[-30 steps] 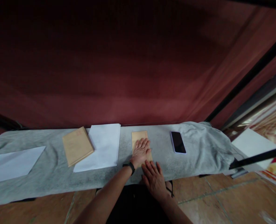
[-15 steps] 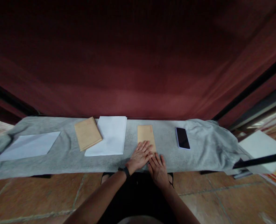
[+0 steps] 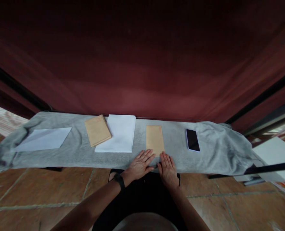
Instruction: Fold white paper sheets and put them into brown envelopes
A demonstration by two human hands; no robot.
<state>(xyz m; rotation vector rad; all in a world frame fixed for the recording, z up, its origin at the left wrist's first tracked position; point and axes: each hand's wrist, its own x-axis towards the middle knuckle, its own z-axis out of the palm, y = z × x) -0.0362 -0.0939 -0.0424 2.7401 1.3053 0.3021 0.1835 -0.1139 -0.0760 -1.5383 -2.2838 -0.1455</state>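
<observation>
A single brown envelope (image 3: 155,138) lies flat on the grey cloth (image 3: 176,162) in front of me, its short side toward my body. My left hand (image 3: 140,163), with a dark band on its wrist, rests palm down at the envelope's near left corner, fingers stretched out. At the near right corner lies my right hand (image 3: 167,168), also flat, with its fingertips touching or just beside the envelope. Neither hand grips anything. Left of my hands is a stack of white paper (image 3: 121,134), partly covered by a pile of brown envelopes (image 3: 97,130).
A phone (image 3: 192,140) in a light purple case lies to the right. Farther left is a loose white sheet (image 3: 44,139). Behind the cloth-covered surface rises a dark red panel (image 3: 142,96). A white board (image 3: 276,154) and a dark bar are at the right edge.
My left hand has slid back from the middle of the envelope toward its near left corner, uncovering more of it. The right hand stays near the right corner. The camera view has shifted slightly.
</observation>
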